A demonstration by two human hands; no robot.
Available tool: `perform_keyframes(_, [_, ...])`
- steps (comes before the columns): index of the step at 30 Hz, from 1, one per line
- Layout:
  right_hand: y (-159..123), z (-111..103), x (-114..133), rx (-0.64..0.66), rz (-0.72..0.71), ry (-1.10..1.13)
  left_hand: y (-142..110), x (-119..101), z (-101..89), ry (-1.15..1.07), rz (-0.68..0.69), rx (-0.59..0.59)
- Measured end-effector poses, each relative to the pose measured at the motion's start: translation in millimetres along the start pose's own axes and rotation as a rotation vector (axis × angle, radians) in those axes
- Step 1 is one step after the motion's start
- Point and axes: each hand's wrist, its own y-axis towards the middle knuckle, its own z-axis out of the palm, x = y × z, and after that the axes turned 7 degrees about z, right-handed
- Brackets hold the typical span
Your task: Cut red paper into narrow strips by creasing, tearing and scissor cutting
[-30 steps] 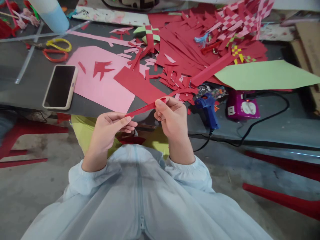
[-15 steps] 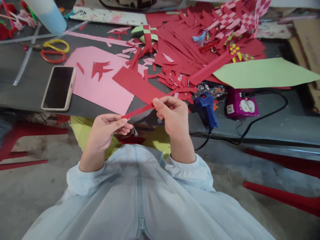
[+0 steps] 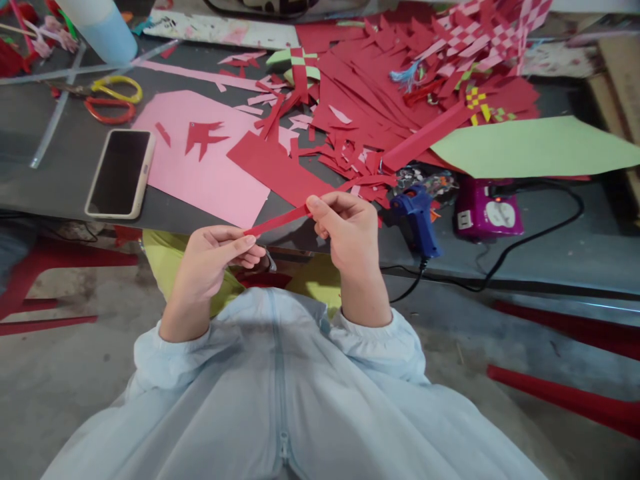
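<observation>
Red paper strip, pinched by my left hand and right hand.
Both its ends are hidden under my thumbs.

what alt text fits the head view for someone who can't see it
A person's left hand and right hand hold a narrow red paper strip slanting between them. On the dark grey table beyond lie a large pink paper sheet, a heap of red paper pieces and a blue pistol-shaped glue gun.

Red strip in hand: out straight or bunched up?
Straight: the red strip runs in one line between left hand and right hand. Cannot tell whether it's doubled over.
</observation>
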Motion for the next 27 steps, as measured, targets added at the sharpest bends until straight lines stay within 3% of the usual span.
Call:
perform_keyframes(19, [-1.1, 0.5, 5.4, 0.01, 0.01, 0.049, 0.3, -2.8, -4.1, -0.077, -0.034, 0.021])
perform_keyframes(27, [3.9, 3.2, 6.3, 0.029, -0.012, -0.022, 3.2, -5.7, -8.3, -0.002, 0.029, -0.049])
